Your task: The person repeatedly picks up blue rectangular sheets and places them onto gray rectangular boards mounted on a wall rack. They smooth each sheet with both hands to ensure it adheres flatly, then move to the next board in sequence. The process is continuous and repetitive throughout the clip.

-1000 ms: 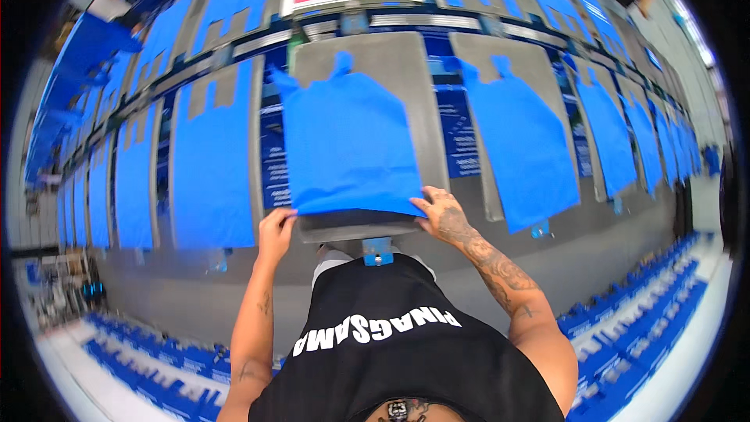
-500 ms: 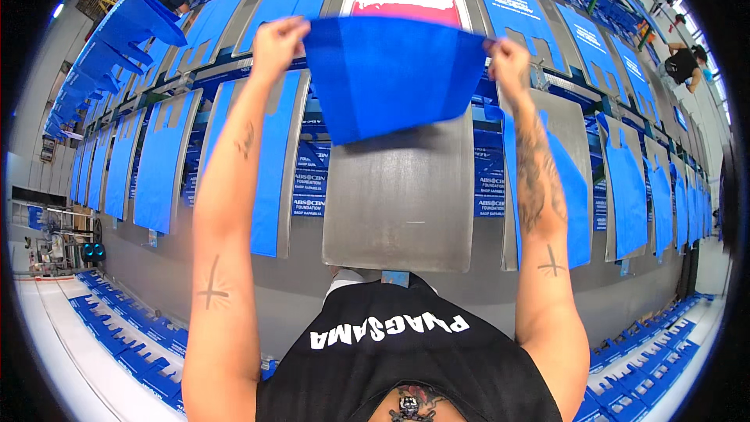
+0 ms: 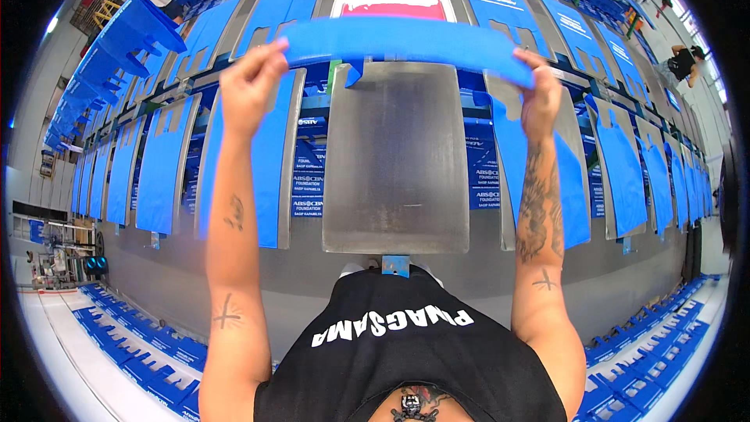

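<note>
My left hand [image 3: 248, 86] and right hand [image 3: 541, 94] each grip an end of the blue bag [image 3: 406, 41], stretched flat above the far edge of the bare metal board [image 3: 396, 164], arms raised.

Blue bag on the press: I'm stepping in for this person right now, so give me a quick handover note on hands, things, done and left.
Left hand: gripping the left end of the blue bag.
Right hand: gripping its right end.
The bag is lifted clear, stretched flat above the bare metal platen.
Neighbouring platens each carry a blue bag.
Done: bag is off the platen.
Left: by my guess, set this bag aside and load the empty platen.
</note>
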Demonstrator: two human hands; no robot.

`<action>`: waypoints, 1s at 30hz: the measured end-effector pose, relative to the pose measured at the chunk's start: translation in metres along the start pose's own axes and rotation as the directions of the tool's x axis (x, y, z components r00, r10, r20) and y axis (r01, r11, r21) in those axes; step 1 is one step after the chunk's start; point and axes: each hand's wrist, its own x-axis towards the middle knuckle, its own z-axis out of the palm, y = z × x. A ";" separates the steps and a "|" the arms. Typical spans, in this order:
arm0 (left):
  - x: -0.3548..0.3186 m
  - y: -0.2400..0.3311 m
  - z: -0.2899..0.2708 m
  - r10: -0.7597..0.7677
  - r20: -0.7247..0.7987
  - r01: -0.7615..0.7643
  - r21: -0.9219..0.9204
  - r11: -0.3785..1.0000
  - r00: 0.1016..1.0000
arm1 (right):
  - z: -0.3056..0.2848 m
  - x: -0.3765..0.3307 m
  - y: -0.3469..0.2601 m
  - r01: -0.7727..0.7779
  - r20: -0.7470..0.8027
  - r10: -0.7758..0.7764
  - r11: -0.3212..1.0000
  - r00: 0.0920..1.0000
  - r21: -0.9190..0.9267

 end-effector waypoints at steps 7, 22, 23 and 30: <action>-0.234 -0.084 0.043 -0.600 0.033 0.584 -0.273 0.764 0.799 | -0.026 -0.220 0.057 -0.594 -0.222 0.555 0.782 0.801 -0.190; -0.345 -0.127 0.051 -0.936 0.330 0.990 0.021 0.141 0.126 | -0.033 -0.305 0.070 -0.926 -0.198 0.920 0.288 0.338 -0.244; -0.337 -0.127 0.056 -0.942 0.290 0.982 0.020 0.185 0.172 | -0.028 -0.294 0.072 -0.893 -0.196 0.904 0.302 0.379 -0.333; -0.344 -0.088 0.055 -0.895 0.317 0.899 0.204 0.388 0.314 | -0.035 -0.293 0.057 -0.680 0.030 0.891 0.367 0.452 -0.635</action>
